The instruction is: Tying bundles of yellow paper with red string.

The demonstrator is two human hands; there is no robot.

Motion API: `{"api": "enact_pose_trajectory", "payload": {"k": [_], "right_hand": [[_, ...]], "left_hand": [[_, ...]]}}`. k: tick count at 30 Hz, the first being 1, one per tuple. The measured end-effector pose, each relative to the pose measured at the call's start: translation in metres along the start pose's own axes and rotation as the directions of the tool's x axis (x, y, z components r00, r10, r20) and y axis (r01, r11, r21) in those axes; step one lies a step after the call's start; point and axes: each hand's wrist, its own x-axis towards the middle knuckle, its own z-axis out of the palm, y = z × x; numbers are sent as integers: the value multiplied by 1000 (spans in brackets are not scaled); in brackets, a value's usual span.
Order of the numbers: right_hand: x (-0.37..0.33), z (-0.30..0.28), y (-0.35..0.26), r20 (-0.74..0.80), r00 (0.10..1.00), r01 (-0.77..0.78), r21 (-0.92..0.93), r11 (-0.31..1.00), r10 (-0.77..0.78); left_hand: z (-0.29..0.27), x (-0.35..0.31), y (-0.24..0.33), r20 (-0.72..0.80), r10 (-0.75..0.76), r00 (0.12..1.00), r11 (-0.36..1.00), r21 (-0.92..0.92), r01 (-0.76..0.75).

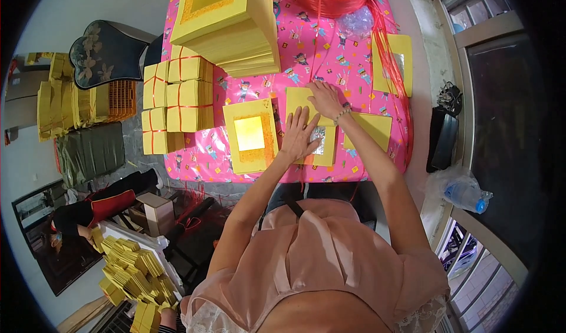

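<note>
My left hand (299, 137) lies with spread fingers on a small stack of yellow joss paper (298, 100) that has a silver foil square (319, 138). At the far edge of that stack, my right hand (326, 102) presses down with its fingers stretched out. Neither hand grips anything. Left of them rests another pile of yellow paper with a shiny gold square (249, 133). Partly beneath my right forearm is a plain yellow sheet (374, 131). A thin red string runs across the table toward the stack under my hands.
The pink patterned tablecloth (236, 88) carries a tall yellow paper stack (250, 47), tied bundles (188, 100), a red string coil (327, 2) and foil-marked yellow paper (401, 67). A co-worker (112, 206) handles yellow bundles (132, 262) at lower left. A plastic bottle (466, 196) lies at right.
</note>
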Motion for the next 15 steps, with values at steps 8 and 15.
{"api": "enact_pose_trajectory", "payload": {"k": [8, 15], "right_hand": [[-64, 2, -36, -236, 965, -86, 121, 989, 112], [-86, 22, -24, -194, 966, -137, 174, 975, 170]], "left_hand": [[4, -6, -7, 25, 9, 1000, 1000, 9, -10], [8, -5, -8, -16, 32, 999, 999, -6, -32]]}}
